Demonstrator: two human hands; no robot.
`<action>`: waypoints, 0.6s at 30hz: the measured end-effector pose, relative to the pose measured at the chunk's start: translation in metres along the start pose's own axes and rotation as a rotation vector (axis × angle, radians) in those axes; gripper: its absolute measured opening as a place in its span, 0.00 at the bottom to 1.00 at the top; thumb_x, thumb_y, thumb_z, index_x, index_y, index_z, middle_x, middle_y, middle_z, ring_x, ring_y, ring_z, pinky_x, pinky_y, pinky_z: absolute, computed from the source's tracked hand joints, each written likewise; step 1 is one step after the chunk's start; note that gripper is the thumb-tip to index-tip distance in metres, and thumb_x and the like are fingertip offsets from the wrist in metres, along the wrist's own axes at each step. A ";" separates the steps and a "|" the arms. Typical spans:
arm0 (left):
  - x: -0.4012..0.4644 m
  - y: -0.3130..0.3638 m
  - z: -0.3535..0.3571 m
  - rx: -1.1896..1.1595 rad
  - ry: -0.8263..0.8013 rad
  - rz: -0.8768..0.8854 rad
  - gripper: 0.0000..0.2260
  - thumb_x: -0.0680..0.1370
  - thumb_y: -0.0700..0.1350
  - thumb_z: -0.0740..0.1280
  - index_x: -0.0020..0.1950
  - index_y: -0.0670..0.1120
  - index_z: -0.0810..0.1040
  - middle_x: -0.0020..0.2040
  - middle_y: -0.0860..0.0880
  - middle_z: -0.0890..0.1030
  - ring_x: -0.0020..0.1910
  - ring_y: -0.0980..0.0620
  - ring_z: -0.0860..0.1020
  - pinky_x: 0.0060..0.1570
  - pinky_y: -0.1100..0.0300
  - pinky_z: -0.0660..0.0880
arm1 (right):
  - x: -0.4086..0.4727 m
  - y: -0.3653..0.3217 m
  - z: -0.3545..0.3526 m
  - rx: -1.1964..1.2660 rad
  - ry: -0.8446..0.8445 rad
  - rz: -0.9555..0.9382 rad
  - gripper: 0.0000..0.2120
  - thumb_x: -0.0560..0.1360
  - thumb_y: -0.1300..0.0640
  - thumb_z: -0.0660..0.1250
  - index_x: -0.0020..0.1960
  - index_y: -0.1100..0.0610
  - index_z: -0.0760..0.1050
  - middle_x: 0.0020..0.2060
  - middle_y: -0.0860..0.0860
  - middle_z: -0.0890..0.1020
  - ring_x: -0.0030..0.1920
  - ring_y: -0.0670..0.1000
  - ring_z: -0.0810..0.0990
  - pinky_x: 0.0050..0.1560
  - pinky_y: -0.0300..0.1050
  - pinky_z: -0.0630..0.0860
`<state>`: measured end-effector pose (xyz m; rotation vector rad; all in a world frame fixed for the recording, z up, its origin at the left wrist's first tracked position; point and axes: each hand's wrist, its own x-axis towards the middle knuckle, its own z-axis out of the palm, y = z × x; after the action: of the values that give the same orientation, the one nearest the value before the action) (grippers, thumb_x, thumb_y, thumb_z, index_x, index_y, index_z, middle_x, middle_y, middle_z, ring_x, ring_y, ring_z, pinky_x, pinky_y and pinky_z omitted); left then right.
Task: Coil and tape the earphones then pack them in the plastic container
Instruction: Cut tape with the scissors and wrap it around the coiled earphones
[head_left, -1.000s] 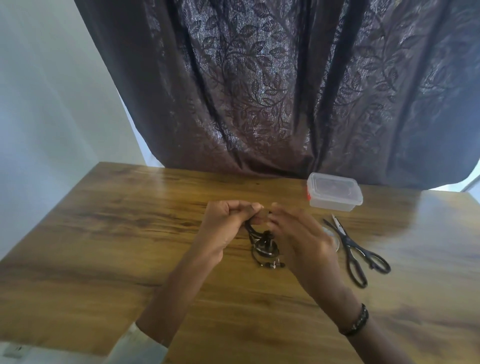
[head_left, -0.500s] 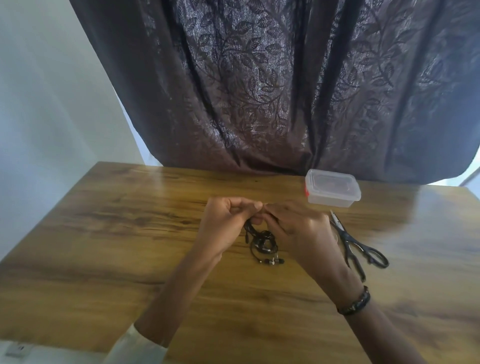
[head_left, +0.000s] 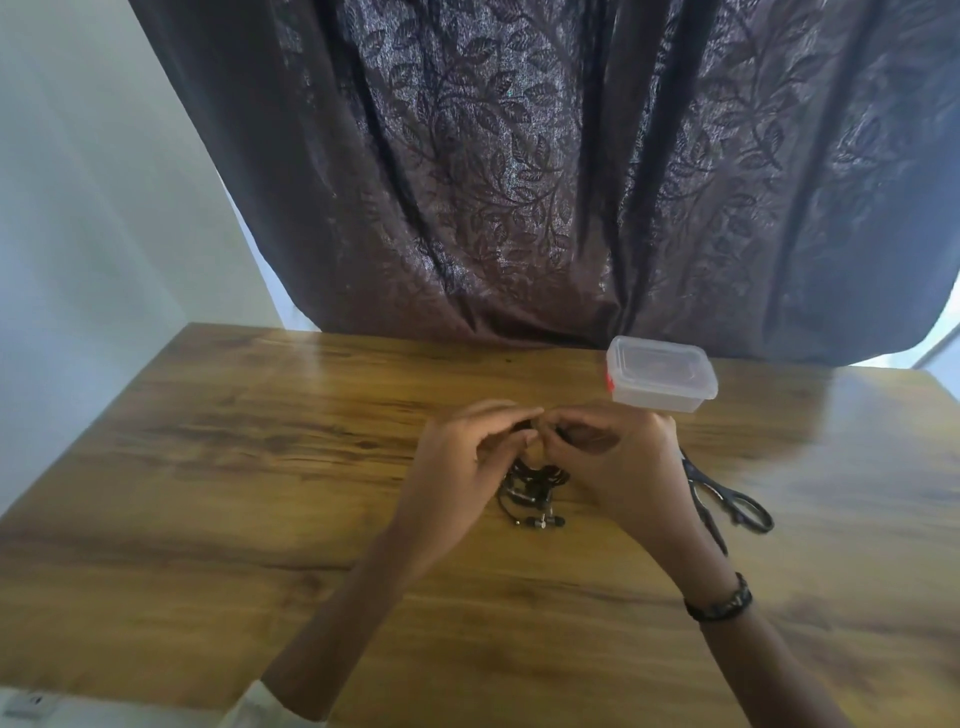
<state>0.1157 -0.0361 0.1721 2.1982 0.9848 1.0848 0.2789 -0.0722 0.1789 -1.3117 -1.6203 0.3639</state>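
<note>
1. Left hand (head_left: 460, 467) and right hand (head_left: 618, 467) now drawn tight together near the middle of the table (head_left: 260, 467), fingertips meeting, both pinching the upper part of the earphones (head_left: 530, 493); a second ago slightly apart.
2. Cord bundle hanging below the fingers, earbuds resting on the wood; looser and lower than before.
3. Coiling judged still underway; no tape seen on the bundle.
4. Plastic container (head_left: 662, 382) lidded, at the far edge, right of centre; unmoved.
5. Scissors (head_left: 727, 506) beside the right wrist, untouched.
</note>
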 end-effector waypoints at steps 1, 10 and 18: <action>0.001 0.000 0.001 0.028 0.021 0.021 0.11 0.77 0.42 0.67 0.59 0.44 0.80 0.52 0.52 0.82 0.48 0.60 0.80 0.46 0.71 0.76 | 0.000 -0.001 -0.001 0.029 -0.004 0.013 0.06 0.71 0.63 0.74 0.44 0.53 0.84 0.36 0.44 0.85 0.35 0.43 0.84 0.36 0.41 0.81; 0.008 -0.004 0.006 0.155 0.039 0.057 0.09 0.79 0.45 0.64 0.55 0.43 0.79 0.47 0.51 0.81 0.40 0.60 0.78 0.41 0.65 0.77 | 0.001 0.002 -0.003 0.126 -0.064 0.159 0.08 0.71 0.59 0.74 0.48 0.48 0.83 0.38 0.38 0.85 0.41 0.37 0.83 0.41 0.28 0.77; 0.009 -0.010 0.010 -0.138 -0.028 -0.174 0.11 0.77 0.45 0.67 0.59 0.47 0.78 0.46 0.54 0.83 0.42 0.63 0.82 0.41 0.69 0.78 | 0.004 0.004 -0.001 0.165 -0.037 0.226 0.08 0.71 0.59 0.74 0.43 0.45 0.82 0.36 0.36 0.84 0.38 0.37 0.83 0.39 0.26 0.75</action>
<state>0.1237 -0.0240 0.1641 1.9730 1.0355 1.0079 0.2825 -0.0679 0.1780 -1.3699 -1.4414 0.6488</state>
